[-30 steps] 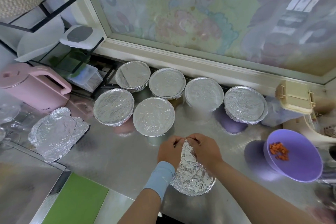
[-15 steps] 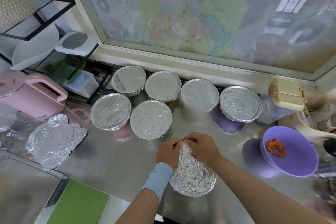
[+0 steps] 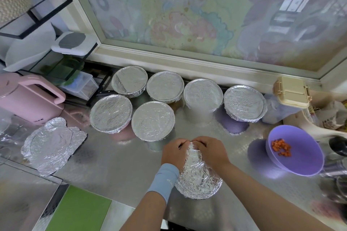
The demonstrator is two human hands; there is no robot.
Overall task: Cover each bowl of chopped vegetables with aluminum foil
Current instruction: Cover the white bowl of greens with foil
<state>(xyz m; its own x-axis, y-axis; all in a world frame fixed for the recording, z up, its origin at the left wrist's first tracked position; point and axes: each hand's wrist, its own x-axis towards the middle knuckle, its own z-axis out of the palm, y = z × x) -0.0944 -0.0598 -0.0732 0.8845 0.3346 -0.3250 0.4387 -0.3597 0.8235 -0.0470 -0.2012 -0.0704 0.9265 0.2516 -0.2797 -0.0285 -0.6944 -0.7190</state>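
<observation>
Fingers (image 3: 185, 144) of both hands curled and pinched the crinkled far edge of the silver foil-wrapped round bowl (image 3: 199, 180), with the left hand (image 3: 174, 153) and right hand (image 3: 212, 153) close together at its rim. That bowl sat on the dimpled steel counter (image 3: 116, 165). Just behind it stood six round foil-topped bowls (image 3: 153, 120). Right of it, apart, sat an uncovered purple plastic bowl (image 3: 304, 163) of diced orange carrot (image 3: 280, 148). Left of it, bare counter stretched to a loose crumpled foil sheet (image 3: 52, 144).
</observation>
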